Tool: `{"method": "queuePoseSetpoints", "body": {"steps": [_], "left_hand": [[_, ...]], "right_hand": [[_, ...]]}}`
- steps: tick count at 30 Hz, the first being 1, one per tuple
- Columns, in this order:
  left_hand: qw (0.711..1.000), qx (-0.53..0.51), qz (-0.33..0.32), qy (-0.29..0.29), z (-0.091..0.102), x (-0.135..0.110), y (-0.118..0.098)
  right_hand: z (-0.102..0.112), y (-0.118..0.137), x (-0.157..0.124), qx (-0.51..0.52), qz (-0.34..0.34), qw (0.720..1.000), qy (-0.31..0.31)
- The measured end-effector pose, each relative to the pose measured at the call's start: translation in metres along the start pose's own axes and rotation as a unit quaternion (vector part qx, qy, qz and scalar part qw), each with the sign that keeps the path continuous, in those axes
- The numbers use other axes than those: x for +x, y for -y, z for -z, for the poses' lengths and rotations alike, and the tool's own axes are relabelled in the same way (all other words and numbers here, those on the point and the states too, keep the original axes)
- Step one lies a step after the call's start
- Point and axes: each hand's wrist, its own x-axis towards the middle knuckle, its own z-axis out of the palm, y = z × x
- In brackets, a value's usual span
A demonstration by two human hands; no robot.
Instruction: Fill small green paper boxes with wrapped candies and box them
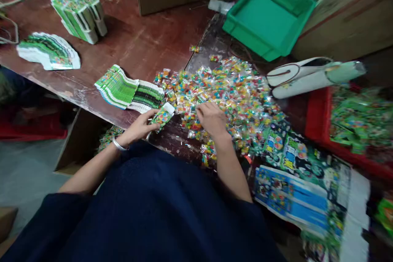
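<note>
green-printed small carton (pixel 159 120) is held in the left hand (pixel 141 126), thumb and fingers closed round its sides, its white end flap turned toward the candy heap (pixel 239 90). the carton is kept nr the front edge of the brown table (pixel 132 45), btwn the flat carton row (pixel 118 90) and the clear-wrapped pkts. the right hand (pixel 212 118) is set palm down on the near side of the heap, fingers curled and bunched narrow; whether a pkt is gripped can't be told, b/c the fingertips are partly hidden & blurred.

judging by this, pkts are prob. being picked for the carton. for a good job, the carton should be gripped lightly, w/o squashing the walls, and its mouth kept square & pointed at the picking hand, so the carry is short. pkts are best taken from the loose near edge, pinched by the wrapper rather than raked, as slick film may slide & spill over the edge. the flap should be held clear w/ the thumb so no wrapper gets caught. the flat carton row shouldn't be knocked by the left wrist; its neat overlap prob. makes single pickups quick. the green tray (pixel 267 10) is well apart, beyond the heap.
</note>
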Motion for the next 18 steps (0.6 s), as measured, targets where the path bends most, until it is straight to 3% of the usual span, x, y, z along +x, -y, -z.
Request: {"method": "queuePoseSetpoints", "body": {"steps": [4,8,11,14,18], "left_hand": [[1.0,0.012,-0.007,-0.014,-0.009,0.003,0.006],[0.997,0.046,-0.062,-0.021,-0.023,0.007,-0.005],[0.994,0.042,-0.097,0.002,-0.033,0.01,-0.018],[0.994,0.028,-0.109,-0.003,-0.038,0.012,-0.024],[0.993,-0.016,-0.113,-0.036,-0.042,0.014,-0.018]], "right_hand": [[0.017,-0.001,-0.001,0.133,-0.078,0.979,-0.132],[0.028,0.029,0.003,0.372,-0.171,0.883,-0.231],[0.027,0.056,0.006,0.445,-0.168,0.847,-0.24],[0.022,0.069,0.007,0.439,-0.136,0.856,-0.236],[0.023,0.067,0.008,0.361,-0.08,0.909,-0.191]]}}
